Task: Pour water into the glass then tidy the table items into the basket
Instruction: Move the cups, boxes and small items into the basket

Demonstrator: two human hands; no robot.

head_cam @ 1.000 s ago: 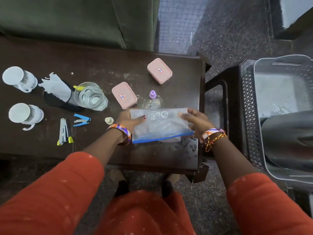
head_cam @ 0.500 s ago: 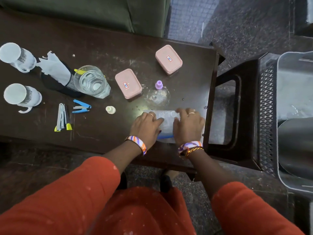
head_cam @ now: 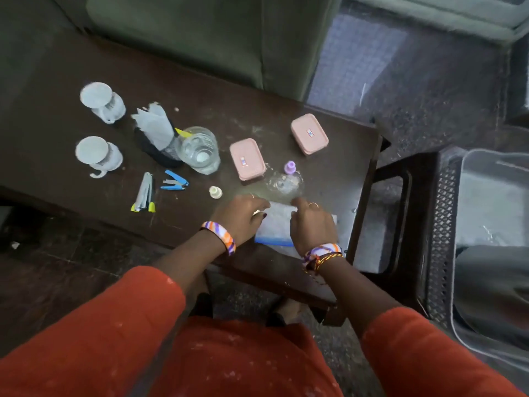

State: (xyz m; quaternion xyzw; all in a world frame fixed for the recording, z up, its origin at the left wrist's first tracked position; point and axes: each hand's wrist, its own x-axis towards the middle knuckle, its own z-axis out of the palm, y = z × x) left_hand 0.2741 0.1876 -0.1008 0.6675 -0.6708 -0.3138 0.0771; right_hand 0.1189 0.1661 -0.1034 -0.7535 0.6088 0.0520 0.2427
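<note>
A clear zip bag (head_cam: 274, 228) with a blue strip lies folded near the front right of the dark table (head_cam: 86, 67). My left hand (head_cam: 242, 216) presses its left part and my right hand (head_cam: 312, 228) covers its right part, fingers curled onto the plastic. A glass (head_cam: 199, 150) with water stands mid-table. The grey basket (head_cam: 486, 196) sits on a dark stool to the right, with a metal jug (head_cam: 492, 282) lying in it.
On the table are two pink lidded boxes (head_cam: 246, 159) (head_cam: 309, 134), a small clear bottle (head_cam: 287, 180) with a purple cap, a white cap (head_cam: 215, 192), a stapler (head_cam: 144, 193), a blue staple remover (head_cam: 174, 181), two white mugs (head_cam: 103, 102) (head_cam: 97, 155) and a black holder (head_cam: 157, 138) with tissue. A green sofa stands behind.
The bag was held spread out between both hands; now it is folded smaller and pressed onto the table, with my hands drawn close together.
</note>
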